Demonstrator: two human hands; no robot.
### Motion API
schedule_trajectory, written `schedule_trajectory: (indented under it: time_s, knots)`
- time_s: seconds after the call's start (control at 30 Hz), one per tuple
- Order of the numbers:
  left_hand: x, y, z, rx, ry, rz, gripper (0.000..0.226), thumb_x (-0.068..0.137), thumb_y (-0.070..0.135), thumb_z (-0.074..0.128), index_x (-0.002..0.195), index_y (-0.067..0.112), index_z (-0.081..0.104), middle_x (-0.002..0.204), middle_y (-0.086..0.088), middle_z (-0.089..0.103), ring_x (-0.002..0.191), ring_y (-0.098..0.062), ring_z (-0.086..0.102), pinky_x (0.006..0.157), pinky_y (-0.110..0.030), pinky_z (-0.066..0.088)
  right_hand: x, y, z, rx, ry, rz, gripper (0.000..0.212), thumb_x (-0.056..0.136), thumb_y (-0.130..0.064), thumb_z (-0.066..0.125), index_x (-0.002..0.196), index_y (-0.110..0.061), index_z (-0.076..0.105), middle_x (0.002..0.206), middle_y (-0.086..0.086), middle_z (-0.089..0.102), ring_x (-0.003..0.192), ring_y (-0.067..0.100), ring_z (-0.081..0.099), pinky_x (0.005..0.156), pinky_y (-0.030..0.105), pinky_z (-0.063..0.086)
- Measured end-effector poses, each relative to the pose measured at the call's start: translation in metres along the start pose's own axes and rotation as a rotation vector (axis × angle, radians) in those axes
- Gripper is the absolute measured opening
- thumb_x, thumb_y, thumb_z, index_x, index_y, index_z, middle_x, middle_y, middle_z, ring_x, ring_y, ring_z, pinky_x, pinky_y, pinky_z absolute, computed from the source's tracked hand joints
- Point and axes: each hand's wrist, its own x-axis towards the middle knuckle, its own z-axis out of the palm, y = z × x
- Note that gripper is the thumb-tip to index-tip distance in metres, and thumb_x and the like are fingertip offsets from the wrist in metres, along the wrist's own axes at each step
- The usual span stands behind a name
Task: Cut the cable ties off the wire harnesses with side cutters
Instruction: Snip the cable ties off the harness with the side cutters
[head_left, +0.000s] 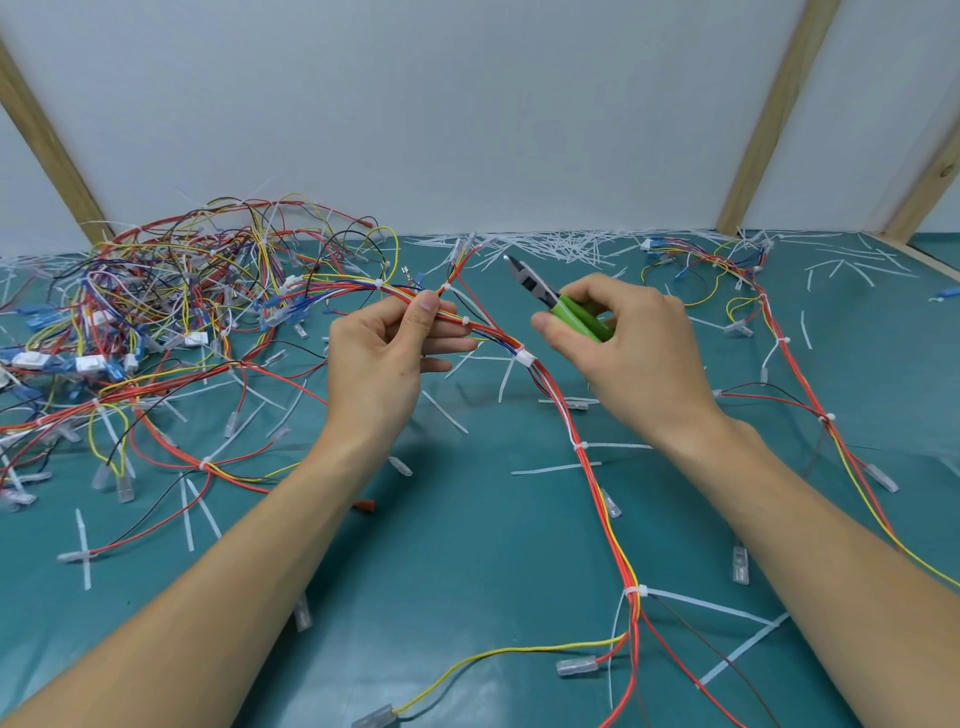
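Note:
My left hand pinches a wire harness of red, yellow and blue wires between thumb and fingers, lifted above the teal mat. A white cable tie wraps the bundle just right of my fingertips, and another white cable tie sits further down it. My right hand grips the green handles of the side cutters; the metal jaws point up and left, apart from the wires. The harness runs down the mat toward me with more ties on it.
A big tangled pile of harnesses lies at the left. Another harness runs along the right. Cut white tie pieces litter the teal mat along the back wall. Wooden struts stand at both sides.

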Motion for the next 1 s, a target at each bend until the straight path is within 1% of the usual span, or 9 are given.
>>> schedule_trajectory:
  time_s: [0.07,0.17,0.43,0.53,0.7,0.77,0.87,0.9,1.0]
  knots:
    - [0.000,0.000,0.000,0.000,-0.002,-0.004,0.027,0.104,0.021,0.053,0.092,0.003,0.070,0.077,-0.006,0.077,0.076,-0.022,0.077,0.060,-0.026,0.059,0.001,0.000,0.000,0.018,0.007,0.036,0.022,0.090,-0.046,0.074,0.088,-0.025,0.069,0.073,-0.015,0.065,0.073,0.003,0.058,0.068,0.014,0.039]
    - [-0.001,0.000,0.000,-0.002,0.001,-0.010,0.028,0.104,0.022,0.053,0.091,0.004,0.070,0.077,-0.007,0.077,0.077,-0.022,0.077,0.060,-0.027,0.059,0.001,-0.002,0.001,0.047,0.004,0.076,0.021,0.092,-0.044,0.072,0.089,-0.023,0.067,0.077,-0.012,0.066,0.071,0.010,0.057,0.070,0.033,0.046]
    - [-0.001,0.003,0.000,-0.003,0.014,-0.025,0.030,0.104,0.022,0.054,0.091,0.000,0.069,0.075,-0.004,0.077,0.074,-0.021,0.076,0.058,-0.024,0.058,0.001,-0.005,0.000,0.133,-0.051,0.179,0.008,0.087,-0.025,0.074,0.091,-0.024,0.068,0.089,-0.011,0.073,0.091,0.018,0.067,0.086,0.046,0.054]
    - [-0.001,0.005,0.000,-0.006,0.025,-0.022,0.031,0.104,0.025,0.054,0.088,0.004,0.069,0.076,-0.003,0.077,0.074,-0.021,0.077,0.058,-0.025,0.059,0.000,-0.010,0.001,0.239,-0.131,0.209,0.014,0.081,-0.023,0.082,0.086,-0.025,0.069,0.086,-0.010,0.074,0.089,0.013,0.070,0.089,0.043,0.056]
    - [-0.002,0.007,-0.001,-0.063,0.046,-0.049,0.037,0.106,0.029,0.048,0.086,0.007,0.070,0.078,-0.006,0.077,0.074,-0.022,0.077,0.056,-0.025,0.059,-0.006,-0.015,0.004,0.310,-0.256,0.216,0.022,0.077,-0.025,0.089,0.086,-0.022,0.069,0.083,-0.010,0.077,0.075,0.009,0.072,0.083,0.038,0.060]
    - [-0.002,0.007,-0.001,-0.075,0.046,-0.060,0.039,0.107,0.029,0.045,0.087,0.007,0.070,0.078,-0.007,0.077,0.074,-0.023,0.077,0.055,-0.025,0.058,-0.007,-0.016,0.005,0.290,-0.259,0.213,0.022,0.078,-0.024,0.088,0.087,-0.022,0.068,0.081,-0.011,0.077,0.068,0.005,0.067,0.078,0.035,0.060]
    - [-0.002,0.008,-0.001,-0.074,0.038,-0.070,0.039,0.108,0.028,0.044,0.088,0.007,0.070,0.079,-0.008,0.077,0.074,-0.024,0.077,0.056,-0.027,0.059,-0.006,-0.015,0.005,0.320,-0.233,0.235,0.017,0.084,-0.022,0.084,0.088,-0.019,0.068,0.076,-0.008,0.076,0.068,0.011,0.066,0.077,0.033,0.056]
    - [-0.003,0.009,0.000,-0.070,0.028,-0.071,0.038,0.108,0.027,0.043,0.088,0.007,0.069,0.079,-0.009,0.077,0.074,-0.025,0.077,0.056,-0.027,0.059,-0.005,-0.015,0.005,0.338,-0.224,0.248,0.016,0.085,-0.022,0.083,0.088,-0.019,0.068,0.075,-0.006,0.075,0.067,0.013,0.065,0.074,0.029,0.054]
    - [-0.005,0.010,0.002,-0.036,-0.030,-0.080,0.036,0.107,0.024,0.045,0.089,0.005,0.069,0.078,-0.010,0.077,0.074,-0.026,0.077,0.057,-0.029,0.058,-0.003,-0.015,0.004,0.459,-0.211,0.308,0.015,0.087,-0.015,0.081,0.088,-0.015,0.067,0.068,-0.008,0.071,0.058,0.000,0.062,0.059,0.010,0.045]
